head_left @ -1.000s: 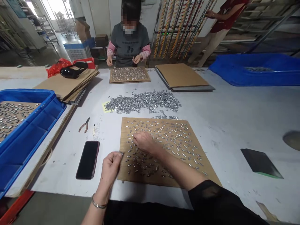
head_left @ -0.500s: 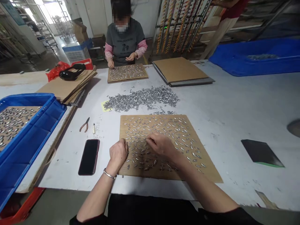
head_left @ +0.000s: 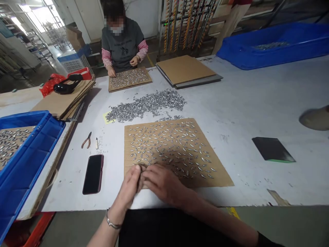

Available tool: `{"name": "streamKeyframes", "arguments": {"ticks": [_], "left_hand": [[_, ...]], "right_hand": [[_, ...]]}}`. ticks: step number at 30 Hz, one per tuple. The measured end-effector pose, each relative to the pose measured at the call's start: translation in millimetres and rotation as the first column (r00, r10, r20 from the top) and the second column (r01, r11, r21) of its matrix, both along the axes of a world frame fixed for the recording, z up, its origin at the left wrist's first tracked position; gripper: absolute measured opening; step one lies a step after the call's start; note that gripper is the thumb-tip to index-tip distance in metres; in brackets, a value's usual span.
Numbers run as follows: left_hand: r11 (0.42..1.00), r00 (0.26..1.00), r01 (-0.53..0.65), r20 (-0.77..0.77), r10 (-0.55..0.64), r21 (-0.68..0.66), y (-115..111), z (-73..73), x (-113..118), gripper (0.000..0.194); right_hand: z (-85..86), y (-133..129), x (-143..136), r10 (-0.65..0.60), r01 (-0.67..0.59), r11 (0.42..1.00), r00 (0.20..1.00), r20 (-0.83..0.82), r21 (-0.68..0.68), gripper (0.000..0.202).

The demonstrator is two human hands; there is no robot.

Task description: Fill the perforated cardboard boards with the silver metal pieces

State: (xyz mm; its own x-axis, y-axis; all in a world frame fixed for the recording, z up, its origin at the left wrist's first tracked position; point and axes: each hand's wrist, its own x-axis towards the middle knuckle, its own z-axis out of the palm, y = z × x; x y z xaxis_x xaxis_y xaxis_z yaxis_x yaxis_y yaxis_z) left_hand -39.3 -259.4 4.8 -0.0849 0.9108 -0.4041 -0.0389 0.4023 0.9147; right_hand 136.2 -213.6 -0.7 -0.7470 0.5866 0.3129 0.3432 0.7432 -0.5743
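Observation:
A brown cardboard sheet (head_left: 218, 176) lies before me, dotted with many small silver spindle-shaped metal pieces (head_left: 189, 149). My left hand (head_left: 131, 183) is closed at the sheet's near left corner, its thumb uppermost and its fingers curled. Touching or almost touching it, my right hand (head_left: 164, 183) has its fingers bent and pressed together over the sheet's near edge. Whatever either hand holds is hidden between the fingers. Beyond the sheet is a long heap of the same metal pieces (head_left: 154, 103), its left end on a yellow paper (head_left: 105, 118).
To the left lie a phone (head_left: 93, 174), pliers (head_left: 86, 140) and a small white-handled tool (head_left: 97, 143). Blue trays (head_left: 33, 151) and cardboard stacks (head_left: 186, 68) flank the table. Opposite, a co-worker (head_left: 123, 37) handles another covered sheet (head_left: 130, 79). A dark pad (head_left: 273, 149) lies right.
My right hand has come from the middle of the sheet back and left to my left hand. My left hand has turned thumb-up. The whole view has shifted somewhat.

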Motion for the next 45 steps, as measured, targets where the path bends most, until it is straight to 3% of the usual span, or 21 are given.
{"name": "streamKeyframes", "arguments": {"ticks": [2,6,10,12,14,17,22,25,31,34,37,40,45], "left_hand": [[0.995,0.987,-0.082,0.133,0.090,-0.065,-12,-1.6,14,0.062],[0.969,0.950,-0.234,0.194,0.245,-0.076,-20,-9.1,20,0.063],[0.964,0.881,-0.203,0.398,0.256,-0.169,-19,-16.2,14,0.055],[0.963,0.806,-0.187,0.529,0.264,-0.195,-19,-17.9,9,0.045],[0.949,0.731,-0.226,0.606,0.313,-0.218,-20,-18.0,1,0.029],[0.894,0.657,-0.360,0.607,0.447,-0.268,-21,-15.8,-13,0.020],[0.752,0.524,-0.587,0.567,0.635,-0.300,-22,-11.0,-30,0.019],[0.700,0.466,-0.628,0.556,0.688,-0.340,-22,-12.1,-36,0.017],[0.678,0.488,-0.646,0.494,0.720,-0.351,-23,-12.7,-42,0.027],[0.713,0.534,-0.635,0.498,0.683,-0.296,-22,-11.3,-39,0.025],[0.787,0.629,-0.581,0.499,0.596,-0.206,-22,-13.9,-35,0.017],[0.840,0.736,-0.536,0.438,0.516,-0.088,-19,-19.3,-38,0.027],[0.915,0.931,-0.365,0.085,0.356,0.171,6,-25.7,-60,0.037]], "right_hand": [[-1.2,-8,-14,0.055,-0.060,0.997,0.994,0.091,0.044,0.016],[-2.8,-13,-26,0.090,-0.100,0.994,0.970,0.225,0.033,0.012],[-0.9,-4,-24,0.112,-0.107,0.994,0.962,0.249,-0.033,0.011],[1.2,9,-21,0.073,-0.044,0.989,0.976,0.205,-0.144,0.013],[2.9,27,-19,-0.057,0.095,0.972,0.983,0.175,-0.215,0.016],[1.8,52,-21,-0.191,0.227,0.960,0.959,0.211,-0.163,0.017],[-9.2,66,-40,-0.172,0.206,0.977,0.911,0.375,-0.052,0.017],[-15.8,67,-50,-0.223,0.238,0.971,0.874,0.432,0.020,0.020],[-23.2,62,-64,-0.307,0.261,0.952,0.809,0.501,0.161,0.026],[-23.4,54,-69,-0.308,0.237,0.950,0.817,0.487,0.204,0.029],[-20.3,52,-69,-0.271,0.221,0.962,0.821,0.503,0.158,0.029],[-14.4,54,-61,-0.278,0.255,0.960,0.837,0.471,0.114,0.029],[-8.5,52,-26,-0.285,0.288,0.957,0.920,0.271,0.029,0.032]]}}
